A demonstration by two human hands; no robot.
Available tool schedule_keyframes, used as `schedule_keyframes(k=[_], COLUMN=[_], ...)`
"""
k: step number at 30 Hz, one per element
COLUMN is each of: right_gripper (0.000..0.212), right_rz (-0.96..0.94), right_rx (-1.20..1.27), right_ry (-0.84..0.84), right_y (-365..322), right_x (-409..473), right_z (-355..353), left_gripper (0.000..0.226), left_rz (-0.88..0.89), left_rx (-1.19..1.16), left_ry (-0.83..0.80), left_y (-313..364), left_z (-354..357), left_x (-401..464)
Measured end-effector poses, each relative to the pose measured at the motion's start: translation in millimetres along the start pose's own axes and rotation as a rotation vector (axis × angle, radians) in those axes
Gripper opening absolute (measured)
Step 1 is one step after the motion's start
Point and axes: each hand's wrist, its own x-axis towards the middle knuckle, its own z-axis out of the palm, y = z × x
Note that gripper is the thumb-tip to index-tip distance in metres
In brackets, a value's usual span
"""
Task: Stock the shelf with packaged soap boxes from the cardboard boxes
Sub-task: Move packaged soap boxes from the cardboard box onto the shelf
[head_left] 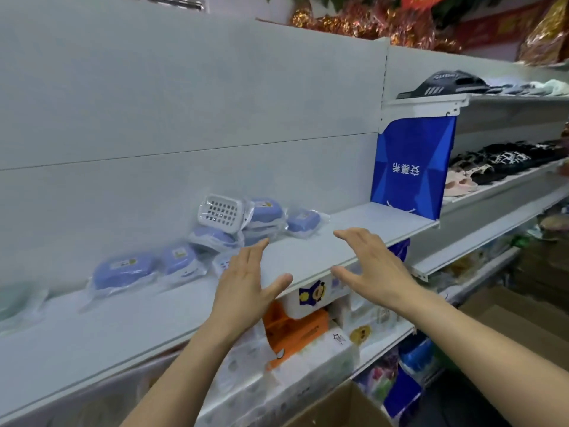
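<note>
Both your hands, left hand (246, 285) and right hand (374, 266), hover empty over the shelf (308, 251), fingers spread apart; about six bagged soap boxes (264, 211) lie behind, one cardboard box (341, 405) below.

The shelf (323, 251) looks like smooth, matt painted metal; the soap boxes (123, 269) are plastic in glossy, crinkled clear wrap; the cardboard box (335, 408) is matt.

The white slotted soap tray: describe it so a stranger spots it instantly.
Find the long white shelf at hand height. Among the bagged soap boxes at its back, the white slotted soap tray leans on the pile; it alone is white with a grid of holes, the others being blue.
</note>
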Motion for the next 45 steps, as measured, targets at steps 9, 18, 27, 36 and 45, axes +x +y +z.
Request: schedule_keyframes(k=[9, 18, 27, 36, 45], right_gripper=[0.075, 0.104, 0.113, 0.08, 0.088], right_rz=[-0.165, -0.48, -0.55, -0.295, -0.002], right_rx=[-0.099, -0.221, -0.273, -0.12, 0.18], right_ry=[-0.21, -0.509, -0.731, -0.609, -0.228], right_y=[84, 137, 168, 214, 220], right_x=[144, 312, 359, 322, 243], right_z=[44, 117, 166, 142, 90], left_gripper=[0.077, 0.117, 0.087, 0.103, 0.105], left_rz=[-0.035, -0.247, -0.475, -0.366, -0.341], left_rx=[0.15, 0.794, 0.798, 0.527, -0.133], left_ry=[0.01, -0.219, -0.454, -0.123, 0.266], left_y=[-6, -25, -45, -15, 48], left_z=[34, 82, 85, 123, 127], left_x=[115, 283, 317, 302, 244])
